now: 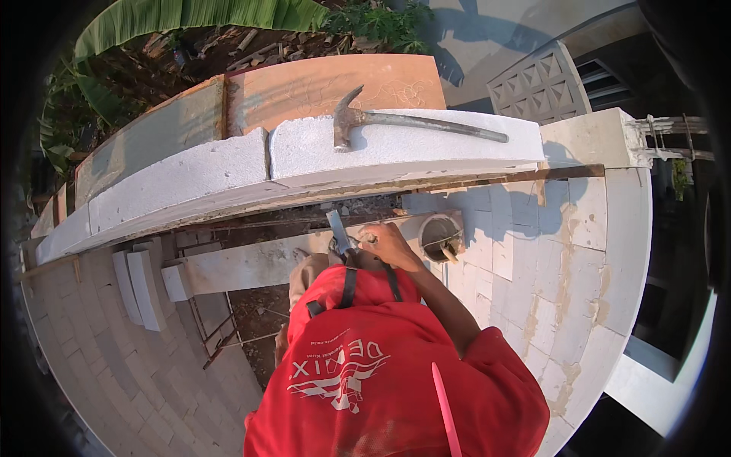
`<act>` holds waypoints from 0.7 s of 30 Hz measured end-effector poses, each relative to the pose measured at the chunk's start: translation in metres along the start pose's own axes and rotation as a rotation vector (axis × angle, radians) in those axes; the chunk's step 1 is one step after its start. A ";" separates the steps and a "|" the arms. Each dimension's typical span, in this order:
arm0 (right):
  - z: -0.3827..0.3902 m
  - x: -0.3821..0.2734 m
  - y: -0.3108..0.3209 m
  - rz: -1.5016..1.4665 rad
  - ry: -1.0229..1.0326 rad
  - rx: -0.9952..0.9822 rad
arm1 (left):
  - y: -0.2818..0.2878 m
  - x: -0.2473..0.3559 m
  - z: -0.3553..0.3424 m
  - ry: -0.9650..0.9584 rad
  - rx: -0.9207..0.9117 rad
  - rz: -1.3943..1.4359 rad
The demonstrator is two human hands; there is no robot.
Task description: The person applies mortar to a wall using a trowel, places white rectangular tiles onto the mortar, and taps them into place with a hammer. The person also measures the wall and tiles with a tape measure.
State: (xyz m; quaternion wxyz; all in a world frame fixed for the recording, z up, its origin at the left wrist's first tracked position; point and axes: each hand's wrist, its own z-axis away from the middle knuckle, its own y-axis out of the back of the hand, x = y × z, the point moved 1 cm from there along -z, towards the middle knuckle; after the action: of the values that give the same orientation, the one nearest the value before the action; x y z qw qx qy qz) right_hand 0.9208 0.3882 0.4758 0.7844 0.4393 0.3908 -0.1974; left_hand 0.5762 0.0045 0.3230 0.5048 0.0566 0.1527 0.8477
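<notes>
My right hand is in front of my body, its fingers curled together. What they hold, if anything, does not show. Just left of it, a flat grey metal strip or blade sticks up; its lower end is hidden. A small dark shape beside that end may be part of my left hand, but the red shirt covers too much to be sure. To the right of my right hand stands a round bucket with a tool handle leaning in it. A claw hammer lies on top of the white block wall ahead.
A plank runs below the wall, with loose white blocks at its left end. Block walls rise left and right. Beyond lie an orange-brown panel, a banana leaf and a patterned vent block.
</notes>
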 end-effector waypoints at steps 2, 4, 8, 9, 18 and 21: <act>0.021 0.021 -0.016 -0.041 -0.044 0.048 | 0.014 0.028 0.001 -0.048 0.037 -0.073; 0.041 0.040 -0.029 0.170 -0.026 0.246 | 0.024 0.066 0.008 -0.161 0.072 -0.115; 0.051 0.069 -0.033 0.183 -0.116 0.157 | 0.038 0.136 0.028 -0.494 0.044 0.006; 0.045 0.070 -0.033 0.207 -0.150 0.081 | 0.040 0.151 0.031 -0.530 0.052 0.014; -0.072 -0.039 -0.099 0.342 0.098 -0.393 | 0.067 0.104 0.001 -0.680 0.205 0.058; -0.118 -0.077 -0.151 0.346 -0.014 -0.508 | 0.085 0.018 -0.036 -0.424 0.172 0.234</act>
State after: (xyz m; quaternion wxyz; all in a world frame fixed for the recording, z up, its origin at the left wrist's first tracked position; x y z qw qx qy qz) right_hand 0.7231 0.4047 0.4190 0.8938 0.2880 0.3415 0.0401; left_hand 0.4878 -0.0249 0.3149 0.4173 0.2931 0.1075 0.8535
